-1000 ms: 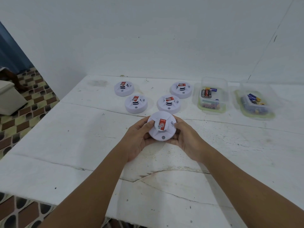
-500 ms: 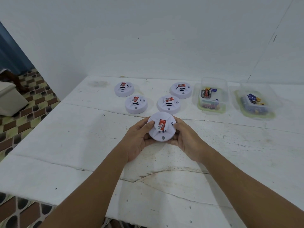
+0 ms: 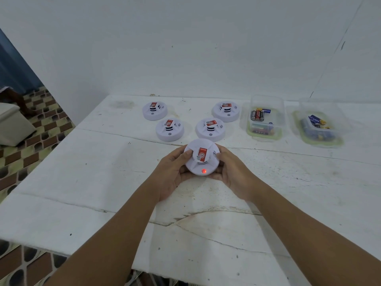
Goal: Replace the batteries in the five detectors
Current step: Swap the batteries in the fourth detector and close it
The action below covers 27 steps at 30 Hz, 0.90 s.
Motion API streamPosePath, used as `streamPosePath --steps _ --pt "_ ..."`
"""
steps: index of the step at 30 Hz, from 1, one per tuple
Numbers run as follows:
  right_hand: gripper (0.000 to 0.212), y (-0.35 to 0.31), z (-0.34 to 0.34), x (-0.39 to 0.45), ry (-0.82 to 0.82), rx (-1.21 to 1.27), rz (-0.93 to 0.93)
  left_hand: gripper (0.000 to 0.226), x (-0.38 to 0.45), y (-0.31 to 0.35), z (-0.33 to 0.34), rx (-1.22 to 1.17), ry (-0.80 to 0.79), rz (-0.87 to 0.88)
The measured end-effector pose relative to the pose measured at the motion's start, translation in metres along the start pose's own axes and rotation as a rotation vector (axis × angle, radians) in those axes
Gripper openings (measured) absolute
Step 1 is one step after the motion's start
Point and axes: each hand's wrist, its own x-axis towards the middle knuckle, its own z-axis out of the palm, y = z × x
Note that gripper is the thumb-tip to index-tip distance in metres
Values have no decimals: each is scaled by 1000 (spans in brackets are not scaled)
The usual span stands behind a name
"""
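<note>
At near centre, left hand (image 3: pixel 172 172) and right hand (image 3: pixel 233 174) grasp the round white plastic detector (image 3: pixel 201 156); its red indicator light (image 3: pixel 204 171), dark a moment ago, now glows, suggesting power.

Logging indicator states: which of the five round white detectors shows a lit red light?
The round white detector held in both hands, nearest the camera; the four behind show unlit grey dots.
</note>
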Motion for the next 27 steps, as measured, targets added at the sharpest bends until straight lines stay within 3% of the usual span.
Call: streamPosePath --steps 27 --pt "42 4 1 -2 18 -19 -36 35 -1 -4 5 103 76 58"
